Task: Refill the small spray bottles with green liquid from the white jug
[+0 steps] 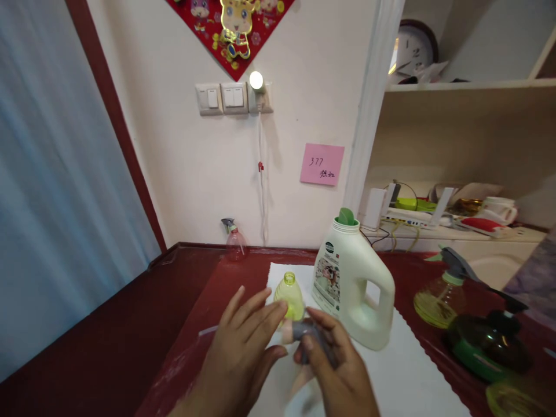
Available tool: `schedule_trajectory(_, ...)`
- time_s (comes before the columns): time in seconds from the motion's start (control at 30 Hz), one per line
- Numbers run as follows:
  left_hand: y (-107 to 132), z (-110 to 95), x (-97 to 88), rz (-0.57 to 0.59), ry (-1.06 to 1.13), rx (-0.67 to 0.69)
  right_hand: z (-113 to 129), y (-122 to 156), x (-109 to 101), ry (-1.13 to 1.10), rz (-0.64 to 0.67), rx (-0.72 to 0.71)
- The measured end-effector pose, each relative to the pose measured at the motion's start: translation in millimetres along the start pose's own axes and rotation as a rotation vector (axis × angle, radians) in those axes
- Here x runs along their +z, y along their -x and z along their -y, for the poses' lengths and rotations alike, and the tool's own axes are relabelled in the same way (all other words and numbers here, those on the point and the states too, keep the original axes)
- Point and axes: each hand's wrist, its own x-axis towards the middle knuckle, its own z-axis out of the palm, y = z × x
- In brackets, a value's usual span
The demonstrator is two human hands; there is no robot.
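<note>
My left hand reaches forward with its fingers stretched out, the fingertips against a small yellow-green transparent bottle standing on a white sheet. My right hand is closed around a grey spray head just in front of that bottle. A white detergent jug with a green cap and a side handle stands right behind my right hand.
A dark red table carries a pink spray bottle by the wall, a yellow spray bottle and a green one at the right. Shelves with cables and cups lie behind; a curtain hangs left.
</note>
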Motion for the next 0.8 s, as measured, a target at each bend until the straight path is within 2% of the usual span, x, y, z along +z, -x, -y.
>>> schedule_trajectory(0.07, -11.0, -11.6, 2.1, -0.225, -0.005, 0.072, 27.3, -18.3, -26.3, 0.138, -0.077, -0.004)
schedule_trajectory(0.13, -16.8, -15.6, 5.3, -0.468, 0.070, 0.064, 55.5, -37.5, -50.7, 0.291, -0.214, -0.076)
schedule_trajectory(0.2, -20.7, -10.5, 12.2, -0.640, 0.209, -0.042, 80.5, -54.8, -67.5, 0.439, -0.306, -0.111)
schedule_trajectory(0.23, -23.1, -5.1, 17.3, -0.656, 0.287, -0.126, 90.6, -62.0, -72.4, 0.509, -0.316, -0.117)
schedule_trajectory(0.27, -25.9, 1.4, 23.5, -0.625, 0.366, -0.218, 98.9, -68.2, -75.2, 0.567, -0.308, -0.125)
schedule_trajectory(0.3, -29.1, 8.6, 30.6, -0.537, 0.442, -0.315, 105.2, -73.6, -76.2, 0.613, -0.287, -0.130)
schedule_trajectory(0.37, -36.2, 22.1, 46.0, -0.279, 0.562, -0.478, 112.9, -82.0, -74.6, 0.662, -0.246, -0.132)
schedule_trajectory(0.43, -42.3, 32.2, 61.1, -0.063, 0.633, -0.563, 116.3, -88.5, -70.8, 0.686, -0.224, -0.136)
schedule_trajectory(0.47, -44.4, 35.6, 68.0, -0.003, 0.655, -0.585, 117.1, -91.4, -68.5, 0.701, -0.217, -0.150)
schedule_trajectory(0.53, -46.7, 39.9, 79.8, 0.043, 0.683, -0.601, 117.7, -97.1, -63.3, 0.754, -0.183, -0.181)
schedule_trajectory(0.63, -45.9, 42.9, 92.5, 0.041, 0.713, -0.601, 115.1, -106.2, -52.3, 0.822, -0.066, -0.220)
schedule_trajectory(0.8, -40.2, 46.2, 104.1, 0.024, 0.762, -0.559, 92.2, -122.7, -23.8, 0.903, 0.270, -0.303)
